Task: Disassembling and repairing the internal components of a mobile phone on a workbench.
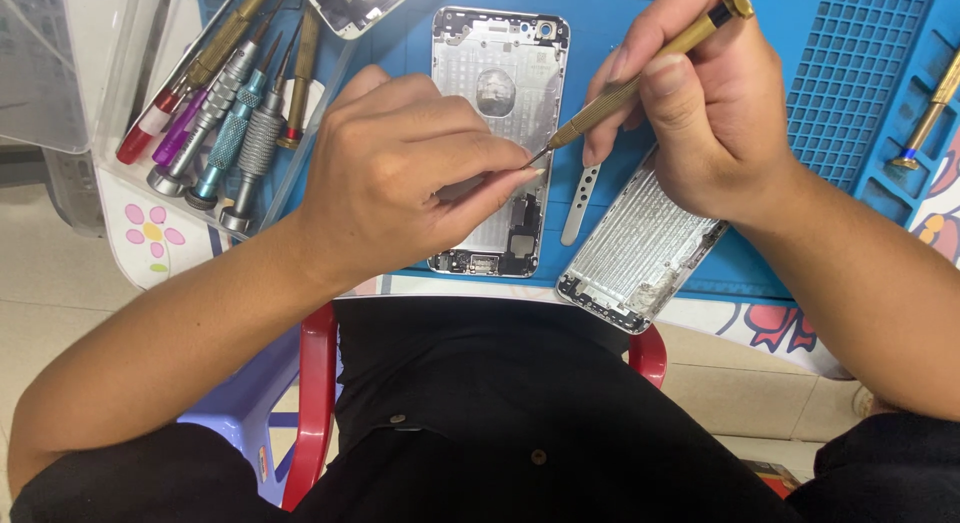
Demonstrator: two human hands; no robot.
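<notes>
**Two hands at a bared phone shell**

Black shirt cloth (520, 413) fills the near edge, with the red rim of a stool (312, 403) showing at either side of the lap.

Thumb and forefinger of the left hand (400, 173) are pinched together, their tips meeting right at the tip of a brass screwdriver (640, 78); whether anything small sits between them I cannot tell. The other fingers curl under, and the hand lies across the middle of an opened silver phone housing (500, 73), which sits upright on the blue work mat (850, 73) at the centre of the table edge, camera hole at the far end and connector parts at the near end.

Right hand (700, 123) fingers are clamped round the screwdriver's knurled shaft, holding it slanted from far right down to near left, tip over the housing's right edge. Under this hand lies a second silver phone housing (640, 253), tilted, its near corner overhanging the table. Between the two housings rests a slim metal strip with holes (580, 203).

At far left a clear tray (120, 203) holds a row of screwdrivers (235, 123) with purple, teal, grey and brass handles. Another brass screwdriver (930, 113) lies at the far right on the mat's edge.
</notes>
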